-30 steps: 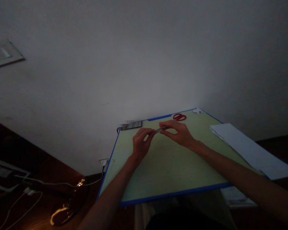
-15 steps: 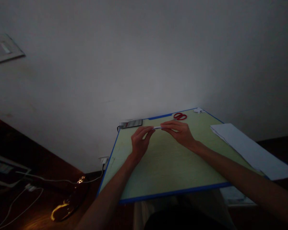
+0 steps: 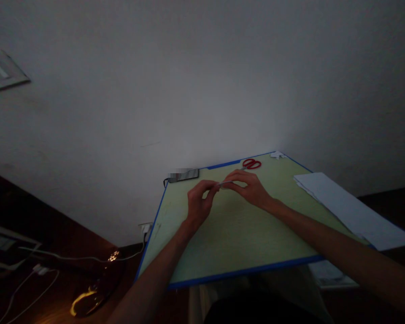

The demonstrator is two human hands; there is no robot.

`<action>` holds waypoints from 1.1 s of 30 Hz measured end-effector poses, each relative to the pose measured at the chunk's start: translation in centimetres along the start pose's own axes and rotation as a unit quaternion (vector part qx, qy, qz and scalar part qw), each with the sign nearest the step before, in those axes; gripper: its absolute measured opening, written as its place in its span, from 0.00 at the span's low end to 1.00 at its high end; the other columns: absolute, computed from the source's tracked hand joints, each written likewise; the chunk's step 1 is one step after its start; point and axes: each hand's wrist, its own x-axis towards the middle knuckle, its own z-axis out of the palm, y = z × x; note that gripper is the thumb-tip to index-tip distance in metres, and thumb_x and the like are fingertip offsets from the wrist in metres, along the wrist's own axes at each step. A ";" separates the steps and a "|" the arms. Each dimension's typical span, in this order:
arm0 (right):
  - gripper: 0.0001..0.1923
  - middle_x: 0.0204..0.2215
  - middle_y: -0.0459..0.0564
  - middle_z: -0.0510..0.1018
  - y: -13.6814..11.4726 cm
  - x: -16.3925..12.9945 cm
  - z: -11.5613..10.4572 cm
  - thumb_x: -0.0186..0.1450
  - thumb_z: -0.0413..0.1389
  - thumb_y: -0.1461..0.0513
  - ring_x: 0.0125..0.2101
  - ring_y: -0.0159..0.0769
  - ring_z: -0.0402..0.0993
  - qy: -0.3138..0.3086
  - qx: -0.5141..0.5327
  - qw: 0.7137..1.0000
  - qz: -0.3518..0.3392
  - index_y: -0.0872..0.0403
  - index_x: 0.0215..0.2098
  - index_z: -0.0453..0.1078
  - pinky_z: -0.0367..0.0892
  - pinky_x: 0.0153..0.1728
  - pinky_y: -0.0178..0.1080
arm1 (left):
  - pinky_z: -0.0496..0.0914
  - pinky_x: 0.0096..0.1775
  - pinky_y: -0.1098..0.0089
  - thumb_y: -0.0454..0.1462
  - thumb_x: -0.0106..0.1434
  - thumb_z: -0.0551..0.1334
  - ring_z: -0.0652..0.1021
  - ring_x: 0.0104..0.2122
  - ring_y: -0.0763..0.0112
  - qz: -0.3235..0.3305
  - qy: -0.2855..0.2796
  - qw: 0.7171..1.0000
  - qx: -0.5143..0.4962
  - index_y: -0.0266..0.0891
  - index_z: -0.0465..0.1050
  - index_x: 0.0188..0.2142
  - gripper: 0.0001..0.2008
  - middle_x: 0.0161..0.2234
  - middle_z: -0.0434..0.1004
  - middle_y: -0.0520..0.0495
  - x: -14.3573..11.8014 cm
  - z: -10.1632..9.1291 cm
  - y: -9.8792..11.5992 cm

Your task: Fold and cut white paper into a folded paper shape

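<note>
Strip of thin whitish paper [image 3: 226,182], small and seemingly folded, is held above the table between both hands. One end is pinched by the left hand [image 3: 200,200], thumb against fingertips, no gap seen; the other is gripped by the right hand [image 3: 251,189], thumb below and fingers above, closed down to the strip's thickness. Neither hand is nearer: both are touching. Long axis is run side to side from fingertips to fingertips, roughly along the far edge; exact folds cannot be made out.

Red-handled scissors [image 3: 252,164] are placed just beyond the right hand, near the far edge of the pale green, blue-edged table [image 3: 236,243]. White paper scraps [image 3: 277,155] are left at the far right corner, white paper sheets [image 3: 351,209] along the right edge, a dark flat rectangular device [image 3: 191,174] at far left. Most room is offered toward the near edge.
</note>
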 end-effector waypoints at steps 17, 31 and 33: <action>0.14 0.28 0.48 0.72 1.3 -0.5 0.0 0.72 0.56 0.54 0.31 0.35 0.70 -0.039 -0.090 0.995 -0.029 0.50 0.40 0.82 0.67 0.33 0.38 | 0.73 0.39 0.69 0.45 0.63 0.68 0.79 0.33 0.70 -0.112 -0.031 0.992 -0.045 0.39 0.79 0.35 0.11 0.32 0.81 0.48 0.0 0.1 -0.6; 0.10 0.29 0.48 0.79 0.2 0.2 -0.3 0.68 0.62 0.56 0.30 0.34 0.75 -0.063 0.002 0.997 0.052 0.54 0.34 0.79 0.69 0.34 0.37 | 0.72 0.37 0.69 0.44 0.62 0.68 0.77 0.31 0.70 -0.148 -0.034 0.986 -0.071 0.38 0.78 0.31 0.11 0.29 0.78 0.49 -0.3 0.5 -0.3; 0.10 0.28 0.48 0.79 0.5 0.1 -0.4 0.68 0.62 0.56 0.30 0.34 0.75 -0.075 -0.011 0.996 0.046 0.54 0.33 0.78 0.69 0.34 0.37 | 0.73 0.36 0.70 0.44 0.61 0.69 0.77 0.31 0.71 -0.184 -0.031 0.979 -0.087 0.38 0.78 0.32 0.11 0.30 0.78 0.49 -0.4 0.7 -0.4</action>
